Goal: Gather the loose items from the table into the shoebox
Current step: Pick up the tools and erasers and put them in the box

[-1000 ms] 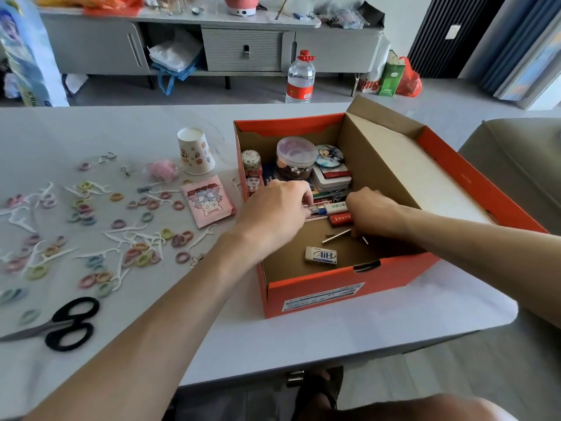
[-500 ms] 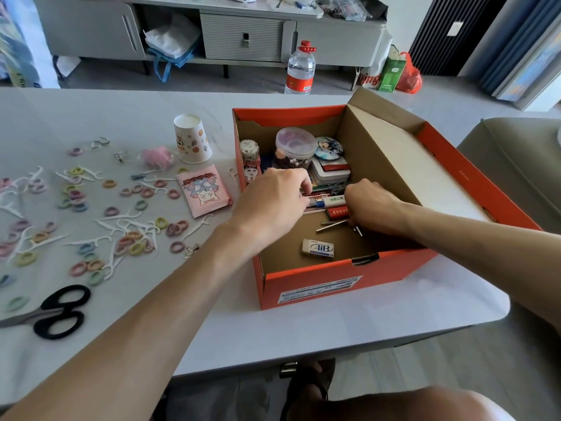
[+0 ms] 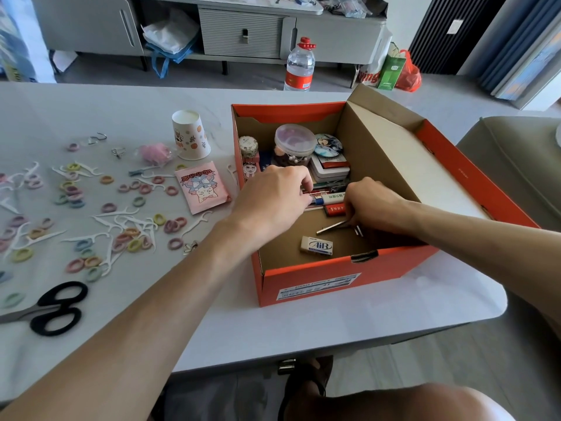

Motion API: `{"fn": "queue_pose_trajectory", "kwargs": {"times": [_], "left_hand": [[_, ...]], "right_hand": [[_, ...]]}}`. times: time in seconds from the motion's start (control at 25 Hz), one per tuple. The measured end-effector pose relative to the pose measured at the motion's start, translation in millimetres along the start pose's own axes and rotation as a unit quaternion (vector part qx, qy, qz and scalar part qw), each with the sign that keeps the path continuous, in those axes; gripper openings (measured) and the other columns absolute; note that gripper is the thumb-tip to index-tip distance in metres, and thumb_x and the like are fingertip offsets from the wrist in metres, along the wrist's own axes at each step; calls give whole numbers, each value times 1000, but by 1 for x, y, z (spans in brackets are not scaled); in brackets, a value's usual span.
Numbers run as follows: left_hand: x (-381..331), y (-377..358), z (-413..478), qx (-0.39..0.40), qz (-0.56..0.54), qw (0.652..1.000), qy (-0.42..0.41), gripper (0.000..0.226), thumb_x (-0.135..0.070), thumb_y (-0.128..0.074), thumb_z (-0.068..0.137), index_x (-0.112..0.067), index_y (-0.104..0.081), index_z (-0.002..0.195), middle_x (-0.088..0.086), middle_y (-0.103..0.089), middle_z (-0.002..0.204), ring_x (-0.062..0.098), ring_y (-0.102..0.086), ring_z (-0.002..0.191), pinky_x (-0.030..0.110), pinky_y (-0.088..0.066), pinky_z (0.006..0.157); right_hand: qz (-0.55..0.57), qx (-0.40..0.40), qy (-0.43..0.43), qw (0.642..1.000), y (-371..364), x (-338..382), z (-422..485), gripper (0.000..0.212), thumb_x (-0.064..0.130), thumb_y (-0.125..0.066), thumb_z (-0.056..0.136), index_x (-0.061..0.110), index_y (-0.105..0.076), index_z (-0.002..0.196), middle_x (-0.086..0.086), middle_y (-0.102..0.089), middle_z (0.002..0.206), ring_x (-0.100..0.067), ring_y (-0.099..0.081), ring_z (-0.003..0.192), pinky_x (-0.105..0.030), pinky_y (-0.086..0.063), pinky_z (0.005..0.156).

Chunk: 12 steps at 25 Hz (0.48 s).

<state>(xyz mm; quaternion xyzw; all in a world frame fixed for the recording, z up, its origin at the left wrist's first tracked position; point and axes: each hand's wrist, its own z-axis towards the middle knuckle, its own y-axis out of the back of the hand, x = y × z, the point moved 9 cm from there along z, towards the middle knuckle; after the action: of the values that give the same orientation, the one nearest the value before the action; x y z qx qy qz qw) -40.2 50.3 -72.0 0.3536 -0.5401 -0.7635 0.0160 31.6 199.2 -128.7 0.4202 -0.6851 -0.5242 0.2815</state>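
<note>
Both hands stayed down inside the shoebox (image 3: 334,278), barely shifting over that last second. The left hand (image 3: 273,199) remained curled over the pens (image 3: 329,197) lined up mid-box, fingers clamped on their near ends. The right hand (image 3: 373,205) had edged lower, fingertips now at the thin metal strips (image 3: 331,228) on the cardboard floor; whether it had pinched one, I couldn't tell, knuckles in the way. The eraser (image 3: 316,246) lay loose by the front wall.

So that was tidying, not gathering (nothing new had gone in). The box sat on the table (image 3: 273,323) near its right end, and the real work waited to its left: hair ties (image 3: 133,244) and floss picks (image 3: 121,212) scattered wide, the pink packet (image 3: 202,186) beside the box, the paper cup (image 3: 189,135) behind it, the scissors (image 3: 51,311) at the near edge. By my reckoning, most of the job lay ahead.
</note>
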Motion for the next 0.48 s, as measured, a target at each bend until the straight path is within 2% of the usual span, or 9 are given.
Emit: {"fn": "queue_pose_trajectory", "kwargs": {"times": [0.12,0.28,0.48], "left_hand": [[0,0,0,0,-1,1000,-1,14,-29,-64,93,-25,-68,106,-2,-70,94,18,-64,87,31,-53,73],[2,-1,0,1,-3,1000,2,13,-29,-63,92,-25,-68,105,-2,-70,95,18,-65,87,32,-53,72],[2,-1,0,1,-2,1000,5,13,-31,-63,92,-26,-67,103,-2,-70,94,18,-65,87,30,-50,70]], "right_hand": [[4,-8,-7,1000,2,0,1,11,5,-61,87,5,-64,97,-18,-65,101,-36,-64,90,-36,-54,75],[-19,-9,-18,1000,0,1,1,16,3,-56,90,2,-59,105,-19,-63,104,-36,-63,94,-32,-44,65],[-38,3,-20,999,-6,1,0,19,8,-60,90,3,-58,108,-18,-62,106,-35,-63,94,-32,-45,65]]}}
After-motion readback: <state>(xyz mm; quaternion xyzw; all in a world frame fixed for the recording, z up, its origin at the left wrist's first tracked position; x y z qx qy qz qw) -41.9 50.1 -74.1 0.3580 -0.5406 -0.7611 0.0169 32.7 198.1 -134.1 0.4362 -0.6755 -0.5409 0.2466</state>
